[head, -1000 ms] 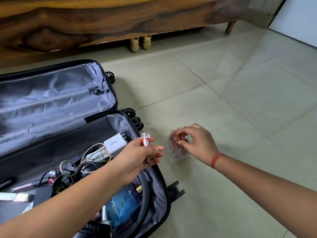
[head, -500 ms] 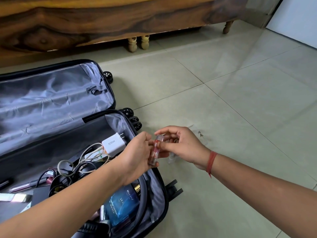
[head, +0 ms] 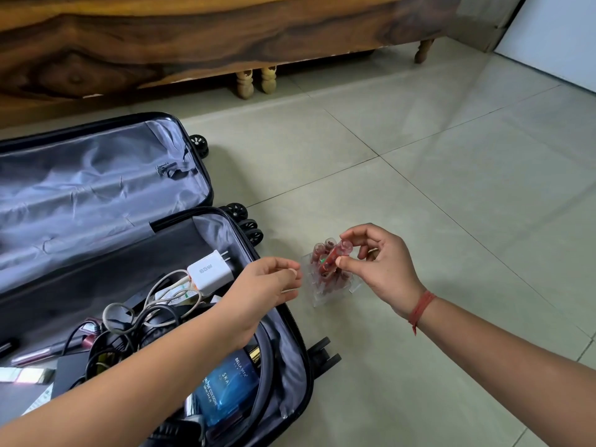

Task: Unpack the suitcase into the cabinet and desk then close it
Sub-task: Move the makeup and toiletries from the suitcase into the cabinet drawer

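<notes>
The black suitcase (head: 290,321) lies open on the floor at the left, its grey-lined lid flat behind it. Inside lie a white 65W charger (head: 210,270) with tangled cables, a blue cologne box (head: 227,387) and other small items. To its right a clear plastic holder (head: 329,285) with several red tubes stands on the tiles. My right hand (head: 377,269) pinches one small red tube (head: 332,256) above that holder. My left hand (head: 267,283) hovers over the suitcase's right edge with fingertips pinched together and nothing visible in them.
A dark wooden piece of furniture (head: 193,37) on turned legs (head: 256,80) runs along the back. Grey floor tiles (head: 451,188) spread to the right. A white panel (head: 554,33) stands at the far right corner.
The red tube passed from my left hand to my right hand. My right hand carried it right, over the clear holder, and my left hand drew back toward the suitcase.
</notes>
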